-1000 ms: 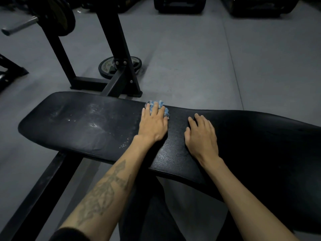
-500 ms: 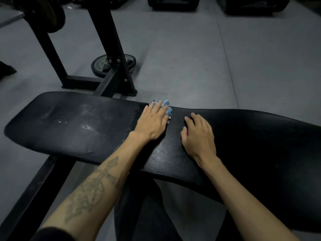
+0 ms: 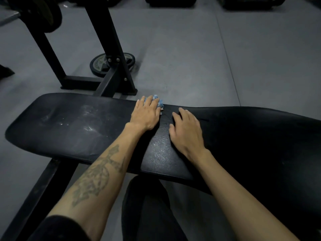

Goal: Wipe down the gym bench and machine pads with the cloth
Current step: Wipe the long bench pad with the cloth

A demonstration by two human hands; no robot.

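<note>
- Black steel rack frame (image 3: 111, 49) stands on the grey rubber floor (image 3: 191, 58) beyond the long black padded vinyl bench (image 3: 78, 129); its base bars meet just behind the bench's far edge.
- A round dark weight plate (image 3: 97, 64) lies flat on the floor behind the rack upright, partly covered by it.
- A second black disc-shaped plate (image 3: 46, 13) sits on a bar at upper left, cut off by the frame edge.
- A black steel support beam (image 3: 43, 193) runs under the bench toward the lower left.
- Dark equipment along the top edge is cut off and too dim to identify.
- The bench's right end is in deep shadow; surface detail there cannot be made out. Pale smears and wet speckles show on the left and centre of the pad.
- The small blue crumpled cloth (image 3: 160, 101) lies at the bench's far edge, mostly hidden under the fingers; only its fringe shows.
- Left hand (image 3: 146, 113), forearm tattooed, is laid palm-down with fingers straight and close together, pressing the cloth flat to the pad.
- Right hand (image 3: 186, 129) rests palm-down on the pad just beside the left, fingers slightly spread and lightly bent, holding nothing.
- A dark-trousered leg (image 3: 149, 211) shows beneath the near edge.
</note>
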